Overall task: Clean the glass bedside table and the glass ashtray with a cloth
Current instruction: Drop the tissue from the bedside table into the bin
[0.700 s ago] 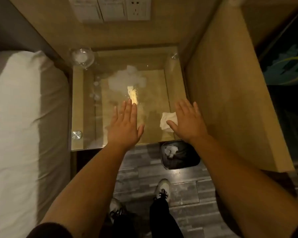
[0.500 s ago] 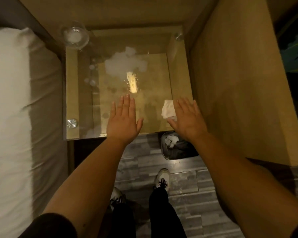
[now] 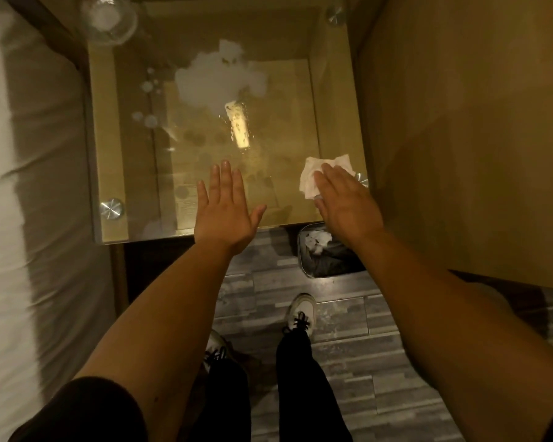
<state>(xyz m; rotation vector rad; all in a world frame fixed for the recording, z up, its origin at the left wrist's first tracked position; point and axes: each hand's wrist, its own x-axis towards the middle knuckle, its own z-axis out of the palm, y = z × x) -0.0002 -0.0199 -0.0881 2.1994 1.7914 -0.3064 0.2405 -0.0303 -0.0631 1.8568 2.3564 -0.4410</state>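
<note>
Square glass bedside table (image 3: pixel 134 173) sits under both hands. Right hand (image 3: pixel 345 202) presses flat on the crumpled white cloth (image 3: pixel 310 181), probably to wipe. Left hand (image 3: pixel 225 207) hovers open, empty. Round glass ashtray (image 3: pixel 109 19) sits far beyond it.

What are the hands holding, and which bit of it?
Nothing is gripped. The right hand lies flat with straight fingers on the near edge of the white cloth, pressing it on the glass table. The left hand is open and holds nothing.

Head view looks steeply down (close) onto table (image 3: pixel 106 154).
</note>
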